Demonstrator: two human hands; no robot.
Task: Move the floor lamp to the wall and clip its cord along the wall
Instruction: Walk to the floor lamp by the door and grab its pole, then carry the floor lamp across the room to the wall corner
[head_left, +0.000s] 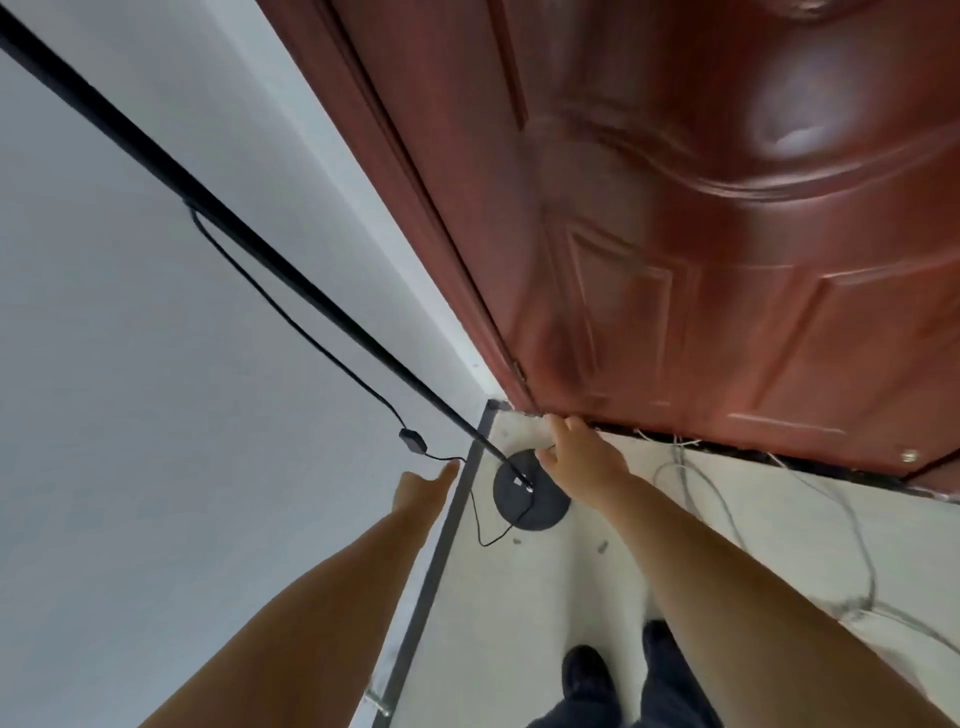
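Note:
The black floor lamp pole (291, 283) slants down along the white wall (130, 415) to its round black base (540, 512) on the floor, in the corner by the door. A thin black cord (291, 322) hangs from the pole, passes an inline switch (413, 441) and runs to the fingertips of my left hand (423, 491), which pinch it at the wall just above the grey skirting (441, 561). The cord then loops over the floor back to the base. My right hand (574, 454) reaches over the base toward the door's bottom edge, fingers apart, holding nothing.
A reddish-brown panelled door (701, 234) fills the right side, with its frame meeting the wall at the corner. Grey and white loose cables (727, 499) lie on the pale floor (545, 597) by the door. My dark shoes (587, 675) stand below. A small clear clip (378, 701) sits on the skirting.

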